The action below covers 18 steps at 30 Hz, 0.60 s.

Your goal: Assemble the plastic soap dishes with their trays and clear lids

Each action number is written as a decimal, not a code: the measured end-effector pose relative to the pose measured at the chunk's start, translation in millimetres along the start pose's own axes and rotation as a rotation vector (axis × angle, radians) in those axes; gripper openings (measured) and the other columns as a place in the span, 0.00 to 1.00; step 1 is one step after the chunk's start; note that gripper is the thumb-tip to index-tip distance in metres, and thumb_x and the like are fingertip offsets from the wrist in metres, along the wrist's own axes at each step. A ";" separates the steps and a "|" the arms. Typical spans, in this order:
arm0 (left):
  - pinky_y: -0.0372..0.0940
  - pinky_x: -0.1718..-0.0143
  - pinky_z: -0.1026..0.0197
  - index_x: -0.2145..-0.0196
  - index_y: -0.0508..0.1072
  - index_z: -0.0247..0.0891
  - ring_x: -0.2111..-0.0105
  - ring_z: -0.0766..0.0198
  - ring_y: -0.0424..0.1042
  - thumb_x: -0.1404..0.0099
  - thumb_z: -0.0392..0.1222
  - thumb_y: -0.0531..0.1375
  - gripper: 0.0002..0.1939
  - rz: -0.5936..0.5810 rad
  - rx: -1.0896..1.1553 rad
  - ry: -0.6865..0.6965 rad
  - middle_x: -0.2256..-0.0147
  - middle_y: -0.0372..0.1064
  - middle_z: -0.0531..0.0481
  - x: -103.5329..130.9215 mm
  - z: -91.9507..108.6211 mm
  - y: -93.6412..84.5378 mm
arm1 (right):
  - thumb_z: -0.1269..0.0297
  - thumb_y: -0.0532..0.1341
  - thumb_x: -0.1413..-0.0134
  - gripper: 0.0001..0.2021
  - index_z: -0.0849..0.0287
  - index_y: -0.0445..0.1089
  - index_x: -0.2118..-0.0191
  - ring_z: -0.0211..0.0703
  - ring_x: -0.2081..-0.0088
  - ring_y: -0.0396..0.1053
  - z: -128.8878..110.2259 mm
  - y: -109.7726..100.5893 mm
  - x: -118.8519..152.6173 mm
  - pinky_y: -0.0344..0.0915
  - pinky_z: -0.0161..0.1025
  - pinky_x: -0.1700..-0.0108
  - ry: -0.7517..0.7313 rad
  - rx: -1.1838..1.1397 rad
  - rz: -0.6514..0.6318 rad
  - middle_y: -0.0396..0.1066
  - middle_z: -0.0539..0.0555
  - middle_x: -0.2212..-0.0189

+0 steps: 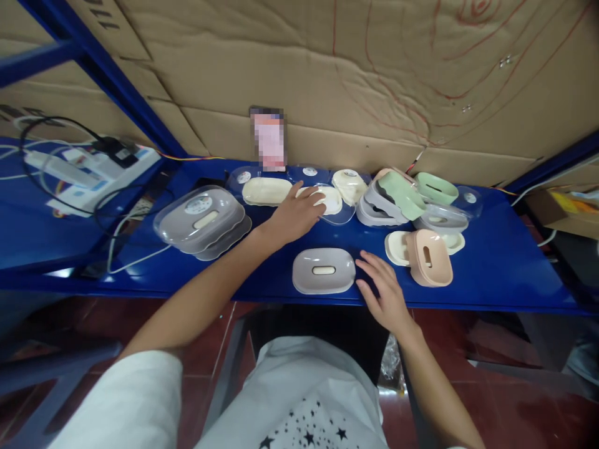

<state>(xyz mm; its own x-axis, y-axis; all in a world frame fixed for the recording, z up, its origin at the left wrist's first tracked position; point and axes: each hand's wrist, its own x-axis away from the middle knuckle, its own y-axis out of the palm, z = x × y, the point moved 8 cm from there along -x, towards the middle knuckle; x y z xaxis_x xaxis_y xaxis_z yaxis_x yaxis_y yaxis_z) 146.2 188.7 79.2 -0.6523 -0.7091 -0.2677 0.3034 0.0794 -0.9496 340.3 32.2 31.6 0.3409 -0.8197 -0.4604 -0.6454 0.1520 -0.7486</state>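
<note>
My left hand [299, 215] reaches across to the back row, fingers spread over a cream oval insert [330, 201]; I cannot tell whether they touch it. Left of it is another cream insert [266, 191]. In front of me a grey oval soap dish [304, 282] lies flat near the table's front edge, with a cream slot piece in its middle. Beside its right end rests my right hand [384, 288], fingers stretched out and holding nothing. Further right a peach soap dish [437, 252] leans on a cream insert [397, 248].
On the left stand stacked grey dishes under a clear lid [201, 218]. Green dishes [401, 194] and grey ones are piled at the back right. A phone [270, 140] leans against the cardboard wall [318, 81]. Cables and a power strip [107, 184] occupy the far left.
</note>
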 end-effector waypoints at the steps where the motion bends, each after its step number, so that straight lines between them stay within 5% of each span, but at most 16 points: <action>1: 0.48 0.27 0.26 0.55 0.78 0.39 0.31 0.43 0.66 0.30 0.30 0.59 0.11 0.011 0.001 0.005 0.41 0.75 0.39 1.3 6.4 -4.1 | 0.66 0.59 0.26 0.30 0.43 0.57 0.25 0.59 0.28 0.64 -1.3 -1.4 2.3 0.67 0.66 0.31 -0.007 0.026 0.032 0.65 0.59 0.29; 4: 0.57 0.29 0.35 0.49 0.75 0.38 0.39 0.49 0.74 0.22 0.37 0.54 0.11 0.056 0.124 0.019 0.48 0.78 0.42 22.2 35.2 -33.4 | 0.67 0.65 0.31 0.40 0.38 0.49 0.22 0.62 0.25 0.56 -10.3 -16.3 9.4 0.66 0.68 0.30 -0.074 0.170 0.223 0.53 0.55 0.22; 6: 0.70 0.42 0.48 0.44 0.72 0.40 0.47 0.53 0.78 0.19 0.43 0.52 0.13 0.046 0.288 -0.008 0.48 0.78 0.44 40.5 53.7 -56.5 | 0.68 0.70 0.36 0.47 0.31 0.46 0.22 0.64 0.22 0.49 -23.4 -28.5 11.5 0.64 0.70 0.29 -0.164 0.299 0.346 0.40 0.48 0.19; 9: 0.72 0.53 0.60 0.37 0.68 0.42 0.56 0.61 0.80 0.18 0.46 0.51 0.17 -0.076 0.570 -0.014 0.53 0.79 0.48 59.1 80.2 -74.8 | 0.70 0.74 0.42 0.52 0.26 0.48 0.24 0.66 0.20 0.42 -44.7 -41.7 3.2 0.57 0.73 0.26 -0.300 0.392 0.392 0.29 0.42 0.18; 13: 0.72 0.55 0.61 0.36 0.71 0.42 0.58 0.63 0.78 0.18 0.47 0.52 0.19 -0.119 0.837 -0.075 0.53 0.79 0.48 64.2 85.7 -71.1 | 0.69 0.71 0.35 0.42 0.40 0.54 0.23 0.59 0.23 0.52 -58.5 -39.8 -22.3 0.61 0.63 0.26 -0.400 0.242 0.135 0.44 0.50 0.20; 18: 0.73 0.60 0.60 0.38 0.73 0.40 0.65 0.63 0.76 0.19 0.51 0.53 0.21 -0.168 1.067 -0.196 0.65 0.76 0.51 64.0 65.8 -33.2 | 0.58 0.68 0.31 0.34 0.47 0.59 0.25 0.60 0.25 0.57 -50.3 -20.8 -34.2 0.67 0.62 0.30 -0.368 0.110 -0.049 0.61 0.59 0.26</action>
<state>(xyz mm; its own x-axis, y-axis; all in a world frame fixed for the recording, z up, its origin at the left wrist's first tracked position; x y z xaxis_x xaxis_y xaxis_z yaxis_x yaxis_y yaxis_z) 140.1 94.6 104.4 -0.6487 -0.7606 -0.0277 0.7274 -0.6089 -0.3164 307.7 29.2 86.9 0.6045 -0.5778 -0.5485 -0.5520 0.1927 -0.8113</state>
